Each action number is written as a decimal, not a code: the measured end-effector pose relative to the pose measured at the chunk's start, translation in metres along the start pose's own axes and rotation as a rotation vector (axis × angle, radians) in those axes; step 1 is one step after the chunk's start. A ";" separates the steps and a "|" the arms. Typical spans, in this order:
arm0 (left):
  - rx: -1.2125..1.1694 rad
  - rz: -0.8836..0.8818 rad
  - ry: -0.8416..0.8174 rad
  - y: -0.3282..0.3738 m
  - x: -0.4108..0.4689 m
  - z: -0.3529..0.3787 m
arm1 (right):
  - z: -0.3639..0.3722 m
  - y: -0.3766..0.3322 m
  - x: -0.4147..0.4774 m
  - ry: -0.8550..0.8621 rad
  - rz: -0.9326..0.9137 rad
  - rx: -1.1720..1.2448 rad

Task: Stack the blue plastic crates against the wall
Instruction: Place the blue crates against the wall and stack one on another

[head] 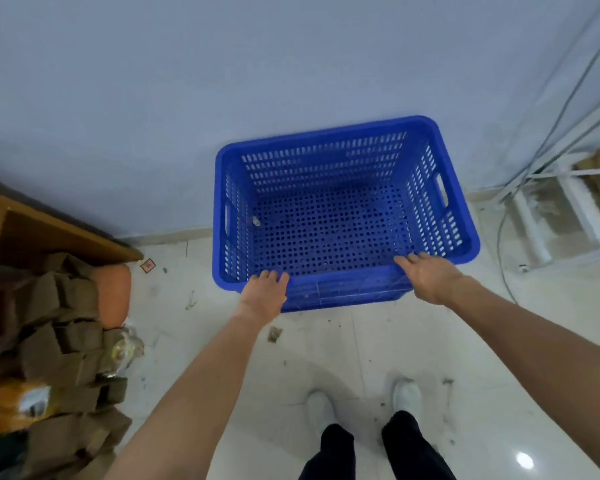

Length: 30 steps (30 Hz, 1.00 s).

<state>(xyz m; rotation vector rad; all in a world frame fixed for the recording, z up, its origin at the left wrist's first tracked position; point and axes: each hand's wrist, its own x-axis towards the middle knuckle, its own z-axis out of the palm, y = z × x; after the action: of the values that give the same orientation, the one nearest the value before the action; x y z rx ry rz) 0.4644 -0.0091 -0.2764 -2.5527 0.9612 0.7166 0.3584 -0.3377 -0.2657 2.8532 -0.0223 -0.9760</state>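
Note:
One blue perforated plastic crate (329,216) sits on the floor with its far side at the pale wall (257,64). It is nearly empty, with only a small pale scrap lying near its left inner wall. My left hand (262,294) rests on the near rim at its left end, fingers curled over the edge. My right hand (430,275) lies on the same rim at its right end, fingers spread over the edge. No second crate is in view.
A pile of brown cardboard pieces and an open carton (49,323) fills the floor at left. A white shelf frame (555,209) with cables stands at right. My feet (364,407) stand on a littered white tile floor.

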 end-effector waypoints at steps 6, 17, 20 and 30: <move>0.188 -0.035 0.024 -0.017 0.021 0.022 | 0.019 0.022 0.016 0.020 0.016 -0.011; 0.241 -0.054 0.057 0.004 0.037 0.022 | 0.029 0.042 0.038 0.112 -0.045 -0.219; 0.242 -0.041 0.077 0.004 0.037 0.023 | 0.034 0.045 0.036 0.151 -0.039 -0.236; 0.253 -0.108 0.104 -0.005 0.038 0.027 | 0.036 0.044 0.044 0.222 -0.095 -0.241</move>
<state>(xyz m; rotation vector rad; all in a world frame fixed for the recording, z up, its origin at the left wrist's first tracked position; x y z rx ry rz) 0.4837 -0.0133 -0.3190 -2.4148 0.8766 0.4068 0.3721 -0.3874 -0.3152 2.7391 0.2372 -0.6221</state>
